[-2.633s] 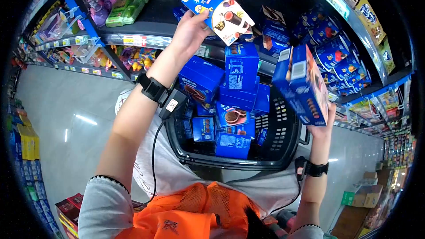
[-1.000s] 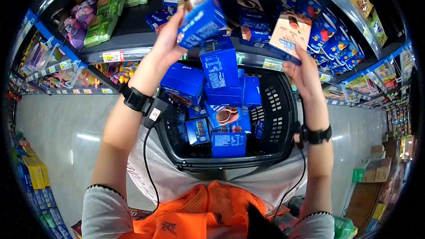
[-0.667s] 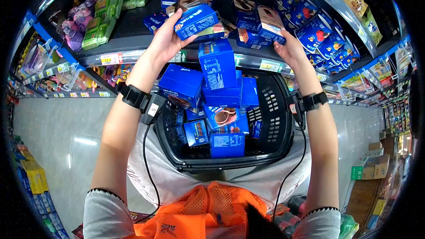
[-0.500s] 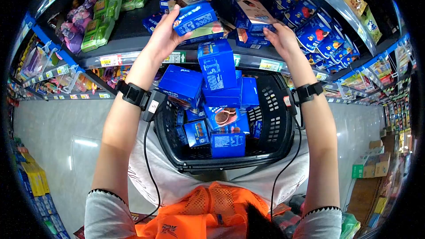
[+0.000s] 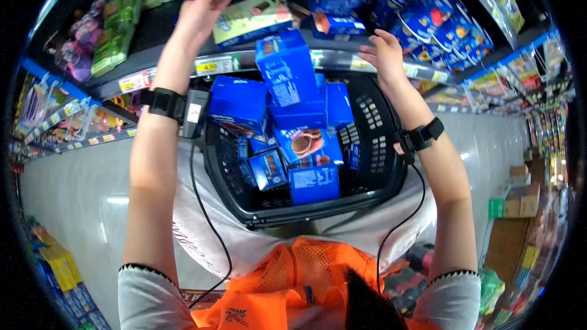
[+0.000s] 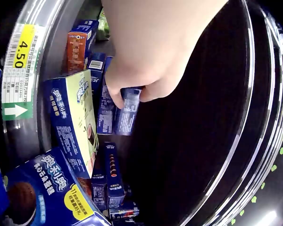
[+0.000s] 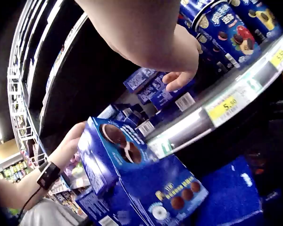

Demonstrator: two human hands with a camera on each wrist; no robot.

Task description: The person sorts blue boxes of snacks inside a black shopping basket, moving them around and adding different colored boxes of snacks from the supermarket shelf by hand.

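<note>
Two hands (image 5: pixel 387 61), one basket (image 5: pixel 324 209) (many boxes (image 5: pixel 285 76))

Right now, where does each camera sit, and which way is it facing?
Head: worn on the head, facing forward and down at the basket and shelf; both arms and the orange vest show.
Left wrist: on that wrist, facing the shelf past the left hand, at a small blue box.
Right wrist: on that wrist, facing the shelf past the right hand; the left arm shows too.
Shared: head and left wrist both show the green-topped box.
</note>
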